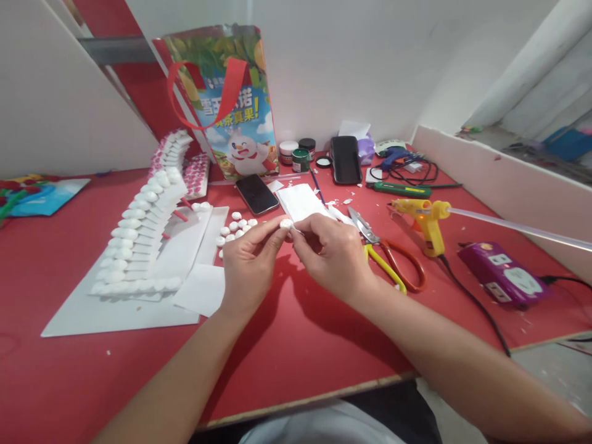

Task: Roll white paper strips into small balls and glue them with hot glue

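Red bench (296, 357): I'm pinching a white disc (285, 224) in left hand (252, 262), right hand (333, 251) crowding its edge (can't tell what it's gripping).

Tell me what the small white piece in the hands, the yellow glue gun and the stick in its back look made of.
White piece: perhaps foam or clay, given its pale, matte surface; I can't tell which.
Glue gun: likely hard plastic, with a smooth, moulded-looking yellow body.
Stick: probably hot-melt glue, smooth and translucent.
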`<state>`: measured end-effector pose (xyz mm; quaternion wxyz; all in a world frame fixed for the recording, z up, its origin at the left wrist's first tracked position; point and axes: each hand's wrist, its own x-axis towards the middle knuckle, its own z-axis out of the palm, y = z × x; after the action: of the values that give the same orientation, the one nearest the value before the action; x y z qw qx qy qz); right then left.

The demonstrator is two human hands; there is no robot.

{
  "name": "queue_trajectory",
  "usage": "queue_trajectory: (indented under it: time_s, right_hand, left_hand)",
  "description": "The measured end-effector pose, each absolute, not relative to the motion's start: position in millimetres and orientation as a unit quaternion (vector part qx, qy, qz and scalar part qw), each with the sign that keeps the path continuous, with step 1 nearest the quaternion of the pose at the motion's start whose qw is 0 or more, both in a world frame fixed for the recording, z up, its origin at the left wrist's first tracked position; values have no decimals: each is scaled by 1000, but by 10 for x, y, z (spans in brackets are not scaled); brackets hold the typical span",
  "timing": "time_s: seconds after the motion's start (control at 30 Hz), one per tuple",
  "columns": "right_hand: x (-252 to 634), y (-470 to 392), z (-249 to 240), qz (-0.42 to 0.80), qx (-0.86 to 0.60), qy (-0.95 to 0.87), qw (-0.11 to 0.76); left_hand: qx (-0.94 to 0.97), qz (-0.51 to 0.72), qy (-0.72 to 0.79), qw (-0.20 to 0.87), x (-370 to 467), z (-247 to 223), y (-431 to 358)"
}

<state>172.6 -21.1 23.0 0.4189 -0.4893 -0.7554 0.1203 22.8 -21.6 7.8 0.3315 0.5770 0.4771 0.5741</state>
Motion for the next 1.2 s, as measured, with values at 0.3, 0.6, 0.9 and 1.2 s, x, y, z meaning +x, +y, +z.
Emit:
queue_trajectory:
  time_s: [0.3, 0.6, 0.9, 1.2]
  right_hand:
    - [1811, -132, 221, 53, -505, -820, 262]
    - [1820, -111, 242, 108, -512, -816, 246]
    - [2034, -39, 340, 247, -437, -809, 306]
    - [2009, 2, 305, 332, -443, -767, 325]
  left_hand:
    - [553, 560, 494, 370, 263, -32, -216]
    - [543, 565, 491, 380, 323, -24, -234]
    - [589, 497, 453, 447, 160, 51, -141]
    - [672, 475, 409, 396, 97, 42, -77]
